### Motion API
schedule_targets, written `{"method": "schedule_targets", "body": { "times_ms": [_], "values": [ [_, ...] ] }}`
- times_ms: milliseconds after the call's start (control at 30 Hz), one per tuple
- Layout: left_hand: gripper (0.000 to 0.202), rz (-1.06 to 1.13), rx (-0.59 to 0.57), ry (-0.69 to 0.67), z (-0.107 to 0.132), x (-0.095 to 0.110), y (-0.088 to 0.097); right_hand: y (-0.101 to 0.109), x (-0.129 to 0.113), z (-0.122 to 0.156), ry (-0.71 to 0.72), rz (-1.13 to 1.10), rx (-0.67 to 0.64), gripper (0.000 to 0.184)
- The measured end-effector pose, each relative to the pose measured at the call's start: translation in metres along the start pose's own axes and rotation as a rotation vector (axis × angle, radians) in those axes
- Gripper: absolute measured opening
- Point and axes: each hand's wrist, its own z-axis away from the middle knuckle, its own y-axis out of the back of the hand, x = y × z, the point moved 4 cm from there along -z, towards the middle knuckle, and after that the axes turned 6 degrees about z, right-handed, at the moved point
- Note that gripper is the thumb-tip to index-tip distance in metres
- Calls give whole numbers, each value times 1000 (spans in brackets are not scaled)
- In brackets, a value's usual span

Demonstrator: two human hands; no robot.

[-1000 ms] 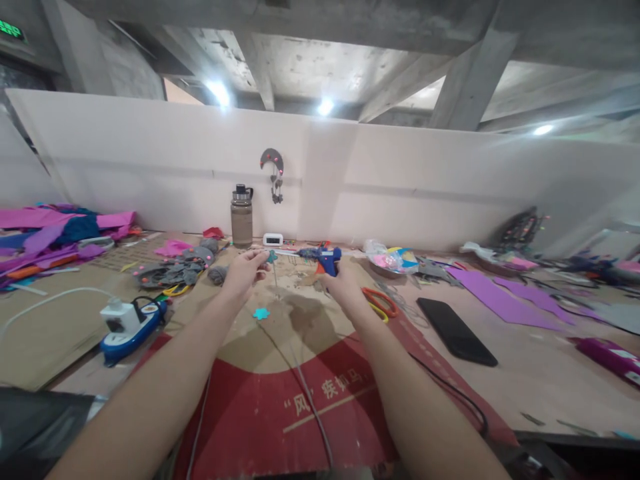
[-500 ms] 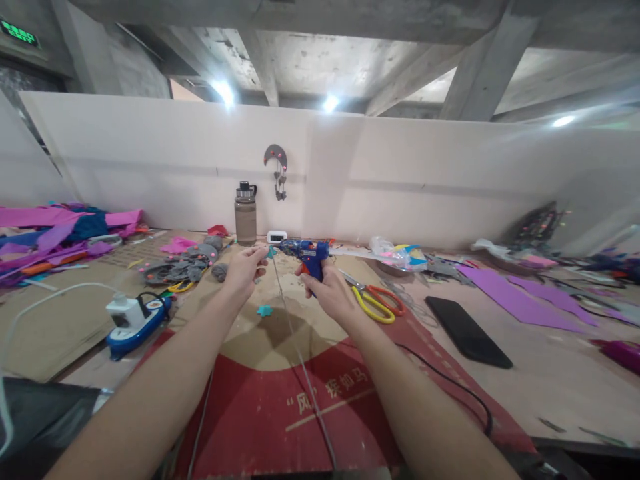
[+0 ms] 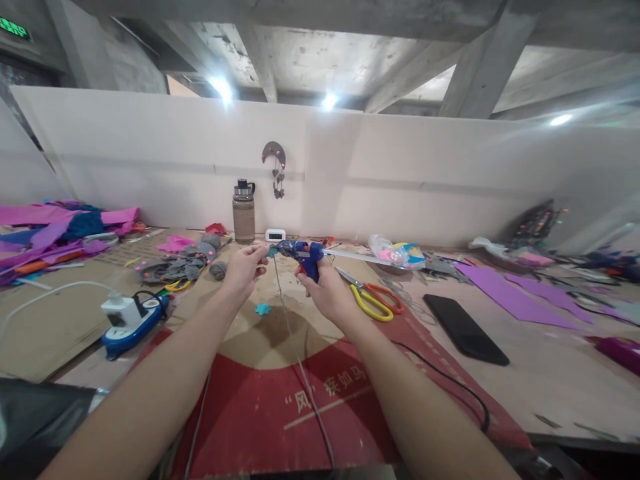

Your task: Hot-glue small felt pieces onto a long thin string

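Observation:
My right hand (image 3: 325,293) grips a blue hot glue gun (image 3: 303,255) with its nozzle pointing left. My left hand (image 3: 243,267) pinches a small teal piece (image 3: 271,251) on a thin wire (image 3: 286,313) that hangs down toward me. The gun's nozzle is right at the teal piece. A second teal flower shape (image 3: 263,309) lies on the cardboard below both hands. The gun's black cord (image 3: 450,380) runs off to the right along the table.
Yellow and orange scissors (image 3: 373,300) lie right of my right hand, a black phone (image 3: 466,329) beyond them. A blue and white power strip (image 3: 131,318) sits left. A bottle (image 3: 243,213) stands at the wall. Grey felt pieces (image 3: 180,267) and purple sheets (image 3: 505,290) are scattered around.
My right hand lifted the glue gun and swung it left until its nozzle met the teal piece in my left hand. The scissors came into full view.

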Motion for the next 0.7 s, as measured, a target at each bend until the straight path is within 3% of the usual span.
{"method": "schedule_targets", "body": {
  "times_ms": [700],
  "values": [
    [29, -7, 11, -5, 1, 1, -1, 4, -8, 3, -32, 123, -5, 24]
  ]
}}
